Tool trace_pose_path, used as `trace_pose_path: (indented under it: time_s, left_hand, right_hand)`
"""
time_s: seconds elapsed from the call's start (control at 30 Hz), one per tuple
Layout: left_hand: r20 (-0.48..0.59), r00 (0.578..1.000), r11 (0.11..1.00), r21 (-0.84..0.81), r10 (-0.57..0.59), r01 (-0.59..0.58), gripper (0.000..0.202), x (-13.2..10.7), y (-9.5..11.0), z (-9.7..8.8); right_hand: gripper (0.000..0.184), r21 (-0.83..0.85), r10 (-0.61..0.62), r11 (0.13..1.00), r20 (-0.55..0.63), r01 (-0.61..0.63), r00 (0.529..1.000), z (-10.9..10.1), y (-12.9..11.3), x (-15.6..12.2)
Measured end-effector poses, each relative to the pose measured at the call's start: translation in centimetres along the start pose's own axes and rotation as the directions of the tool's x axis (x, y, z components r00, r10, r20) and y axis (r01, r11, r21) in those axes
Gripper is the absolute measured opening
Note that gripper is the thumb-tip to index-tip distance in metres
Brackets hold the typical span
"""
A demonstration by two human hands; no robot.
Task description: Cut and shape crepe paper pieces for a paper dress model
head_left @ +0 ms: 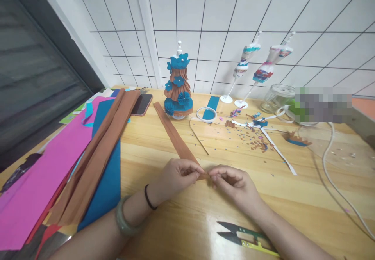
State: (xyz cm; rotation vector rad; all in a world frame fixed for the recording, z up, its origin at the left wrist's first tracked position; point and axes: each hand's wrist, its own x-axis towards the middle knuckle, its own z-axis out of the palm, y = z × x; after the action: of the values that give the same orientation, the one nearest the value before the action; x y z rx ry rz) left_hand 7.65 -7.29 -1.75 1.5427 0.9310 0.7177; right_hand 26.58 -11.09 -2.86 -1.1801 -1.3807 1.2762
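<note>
A long brown strip of crepe paper (177,138) runs slantwise across the wooden table, its near end pinched between both hands. My left hand (178,176) grips the strip's edge with thumb and fingertips closed. Just beside it, my right hand (233,180) pinches the tip of the same end. Below my right hand lie thread snips (244,238) with dark blades and green and yellow handles, partly covered by my right forearm. Beyond the strip stands a small dress form (178,84) dressed in brown ruffles and blue paper flowers.
Sheets of pink paper (49,170), blue paper (108,174) and folded brown paper (101,150) cover the left side, near a phone (142,104). A tape roll (206,114), paper scraps (260,139), two bare dress forms (271,63), a glass jar (277,98) and a white cable (328,166) are rightward.
</note>
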Motion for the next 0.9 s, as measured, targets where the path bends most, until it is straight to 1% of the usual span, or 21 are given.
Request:
trace_pose_path:
  time_s: [0.2,0.43,0.57,0.7,0.8,0.9]
  left_hand:
    - [0.019,0.999,0.997,0.07,0.028,-0.029,0.018,-0.3,0.6,-0.2]
    - [0.038,0.999,0.988,0.148,0.035,-0.041,0.019,-0.3,1.3,-0.3]
    - [0.055,0.998,0.995,0.095,0.011,-0.017,0.012,-0.3,1.5,-0.2]
    - [0.058,0.998,0.999,0.024,-0.029,0.028,0.013,-0.2,1.3,0.1]
    - [0.05,0.998,0.999,0.022,-0.026,0.025,0.01,-0.2,0.9,0.2]
    - [0.037,0.999,0.999,0.047,-0.005,0.003,0.009,-0.2,0.6,0.3]
  right_hand:
    - [0.013,-0.002,0.01,1.0,0.001,-0.01,1.0,-0.2,-0.2,-0.2]
    - [0.015,-0.089,-0.013,0.996,0.01,0.014,1.0,0.0,-0.9,0.1]
    - [0.014,-0.128,-0.072,0.989,0.026,0.074,0.997,0.3,-0.9,0.1]
    - [0.013,-0.166,-0.107,0.979,0.054,0.114,0.993,0.4,-1.1,-0.1]
    - [0.014,-0.174,-0.101,0.978,0.065,0.111,0.993,0.5,-1.1,-0.1]
    - [0.014,-0.167,-0.069,0.983,0.048,0.076,0.996,0.5,-0.7,-0.1]
